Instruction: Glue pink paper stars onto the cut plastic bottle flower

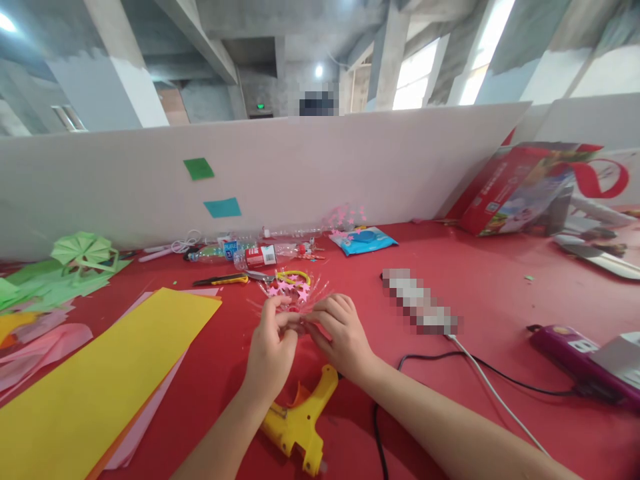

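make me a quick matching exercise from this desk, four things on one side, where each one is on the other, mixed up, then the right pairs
Things
1. yellow glue gun
2. pink star decoration
3. packet with a blue lid
4. green paper square

Places
A. on the white panel, above a blue paper piece
B. just beyond the left hand and right hand
C. on the red table, on the near side of both hands
D. near the foot of the panel, right of the clear bottles

Right pairs: 1-C, 2-B, 3-D, 4-A
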Tool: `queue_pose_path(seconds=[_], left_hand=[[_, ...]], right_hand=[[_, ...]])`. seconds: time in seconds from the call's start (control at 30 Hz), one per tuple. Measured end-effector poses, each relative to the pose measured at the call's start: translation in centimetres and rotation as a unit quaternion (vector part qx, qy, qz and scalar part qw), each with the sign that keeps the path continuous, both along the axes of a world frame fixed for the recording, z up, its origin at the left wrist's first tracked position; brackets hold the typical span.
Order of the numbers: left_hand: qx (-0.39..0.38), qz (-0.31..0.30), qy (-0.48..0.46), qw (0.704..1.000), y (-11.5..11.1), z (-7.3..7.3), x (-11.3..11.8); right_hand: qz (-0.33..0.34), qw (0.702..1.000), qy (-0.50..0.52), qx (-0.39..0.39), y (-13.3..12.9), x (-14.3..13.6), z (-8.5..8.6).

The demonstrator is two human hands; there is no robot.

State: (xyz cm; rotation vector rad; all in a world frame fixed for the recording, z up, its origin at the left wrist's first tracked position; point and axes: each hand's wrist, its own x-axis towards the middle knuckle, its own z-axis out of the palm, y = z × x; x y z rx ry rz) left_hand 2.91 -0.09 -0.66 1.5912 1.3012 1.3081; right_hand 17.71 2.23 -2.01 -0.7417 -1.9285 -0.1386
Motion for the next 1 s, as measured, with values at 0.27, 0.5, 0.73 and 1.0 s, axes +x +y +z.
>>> queue_pose_path(seconds=[0.27, 0.5, 0.73, 1.0], left_hand=[[0.218, 0.104, 0.237, 0.941, -0.6, 1.5, -1.3], [0.172, 0.159, 0.136, 0.963, 2.4, 1.8, -4.1], [0.112, 0.117, 0.115, 0.980, 2.8, 0.8, -3.9], [0.098, 0.126, 0.098, 0.982, 3.0, 0.6, -4.4]], right_hand=[[0.013, 1.000, 0.007, -0.004, 0.1, 0.4, -0.2], [0.008, 1.000, 0.011, -0.011, 0.4, 0.4, -0.2], [-0.003, 0.999, 0.023, -0.025, 0.4, 0.8, -0.1], [-0.028, 0.994, 0.087, -0.061, 0.2, 1.6, 0.2]])
